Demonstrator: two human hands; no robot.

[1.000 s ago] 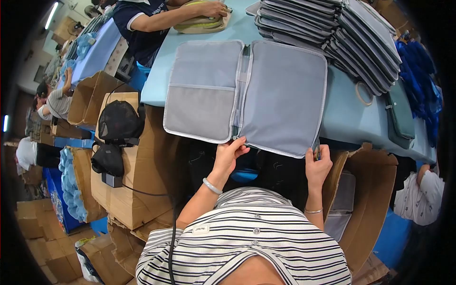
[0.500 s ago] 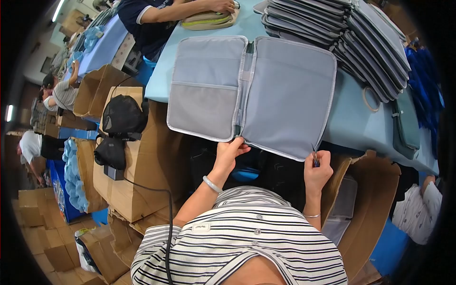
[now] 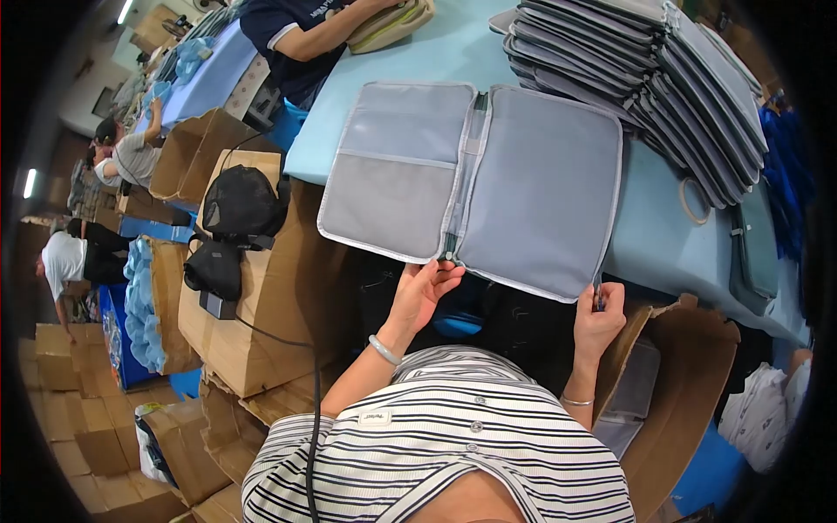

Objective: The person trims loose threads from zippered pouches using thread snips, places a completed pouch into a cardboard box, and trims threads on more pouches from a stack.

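An unfolded grey zip case (image 3: 540,192) lies over the front edge of the blue table, its lining facing up. The left panel has a pocket, and both panels have a pale bound edge. My left hand (image 3: 420,296) pinches the near edge of the case at the spine, between thumb and fingers. Closed around small thread snips (image 3: 598,301), my right hand (image 3: 600,318) is at the near right corner of the case. Most of the snips is hidden by the fingers.
Grey cases form a tall stack (image 3: 645,78) on the blue table (image 3: 645,218), beside a tape roll (image 3: 694,202). An open carton (image 3: 689,392) stands at right. Left, another carton (image 3: 261,331) carries a black bag (image 3: 244,205) and a cable. A co-worker (image 3: 305,39) handles a beige pouch.
The case sits slightly lower and further right in view. My right hand has shifted right and slightly down with the snips, while my left hand keeps its pinch at the spine.
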